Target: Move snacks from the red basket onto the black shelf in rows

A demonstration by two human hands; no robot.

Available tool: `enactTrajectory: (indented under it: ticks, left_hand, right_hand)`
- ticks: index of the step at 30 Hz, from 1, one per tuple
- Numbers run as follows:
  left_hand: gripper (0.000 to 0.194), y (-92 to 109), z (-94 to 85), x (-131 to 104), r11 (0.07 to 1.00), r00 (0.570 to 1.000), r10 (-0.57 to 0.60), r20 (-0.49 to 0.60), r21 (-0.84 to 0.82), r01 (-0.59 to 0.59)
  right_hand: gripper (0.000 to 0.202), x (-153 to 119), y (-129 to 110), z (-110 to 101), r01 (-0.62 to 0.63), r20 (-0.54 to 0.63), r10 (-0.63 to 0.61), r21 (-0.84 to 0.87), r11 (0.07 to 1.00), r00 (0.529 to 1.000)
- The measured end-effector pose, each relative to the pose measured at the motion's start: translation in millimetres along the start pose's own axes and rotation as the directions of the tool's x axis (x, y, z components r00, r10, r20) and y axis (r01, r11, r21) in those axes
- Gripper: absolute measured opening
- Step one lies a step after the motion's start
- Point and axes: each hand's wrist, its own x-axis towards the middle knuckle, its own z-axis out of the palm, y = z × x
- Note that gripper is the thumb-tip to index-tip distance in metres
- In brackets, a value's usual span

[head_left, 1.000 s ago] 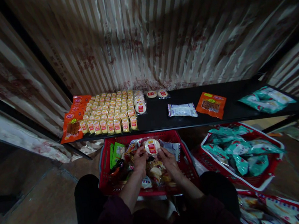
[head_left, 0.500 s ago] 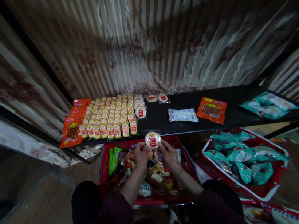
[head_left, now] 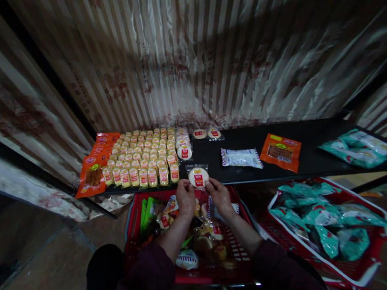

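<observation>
Between both hands is a round white rice cracker [head_left: 199, 177] in a clear wrapper with a red and yellow label. My left hand [head_left: 186, 199] pinches its lower left edge, and my right hand [head_left: 219, 196] pinches its lower right edge. The cracker is at the front edge of the black shelf [head_left: 210, 162]. Just beyond it, a row of similar round crackers [head_left: 184, 152] lies overlapped beside rows of small wrapped yellow cakes [head_left: 146, 163]. Two more round crackers [head_left: 214, 133] rest at the shelf's back. Under my hands stands a red basket [head_left: 129, 236] of mixed wrapped snacks.
Orange snack packets [head_left: 91, 177] lie at the shelf's left end. Rightward are a white packet [head_left: 241, 158], another orange packet [head_left: 280, 151] and teal bags [head_left: 360, 148]. A second red basket [head_left: 370, 270] with a white rim holds several teal bags. A striped curtain [head_left: 180, 47] hangs behind.
The cracker has moved forward from above the basket to the shelf's front edge, both hands still on it. The whole view has shifted slightly.
</observation>
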Motion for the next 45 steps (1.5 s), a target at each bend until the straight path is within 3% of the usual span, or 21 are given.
enactTrajectory:
  ticks: [5, 13, 20, 26, 33, 45]
  left_hand:
    - [0.018, 2, 4.1, 9, 0.995, 0.998, 0.058, -0.005, 0.077, -0.058]
    - [0.042, -1, 12.0, 13, 0.993, 0.991, 0.115, 0.065, 0.016, -0.116]
    - [0.047, -4, 23.4, 21, 0.99, 0.993, 0.122, -0.001, 0.075, -0.121]
    - [0.049, -3, 30.0, 28, 0.974, 0.987, 0.159, 0.009, 0.16, -0.158]
    - [0.051, -1, 34.6, 36, 0.959, 0.987, 0.153, 0.04, 0.235, -0.158]
    - [0.059, -2, 48.9, 46, 0.983, 0.993, 0.113, 0.029, 0.142, -0.116]
  right_hand:
    - [0.056, 17, -5, 6, -0.028, 0.043, 0.026, 0.043, 0.999, 0.999]
    - [0.046, 34, -1, 10, 0.032, 0.066, -0.025, -0.107, 0.994, 0.998]
    - [0.04, 48, -7, 12, 0.101, 0.057, -0.086, -0.374, 0.922, 0.995]
    - [0.036, 56, -19, 18, 0.116, 0.077, -0.088, -0.56, 0.82, 0.993]
    - [0.034, 66, -21, 24, 0.091, 0.087, -0.048, -0.607, 0.789, 0.995]
    - [0.026, 94, -13, 38, 0.097, 0.086, -0.055, -0.623, 0.776, 0.995]
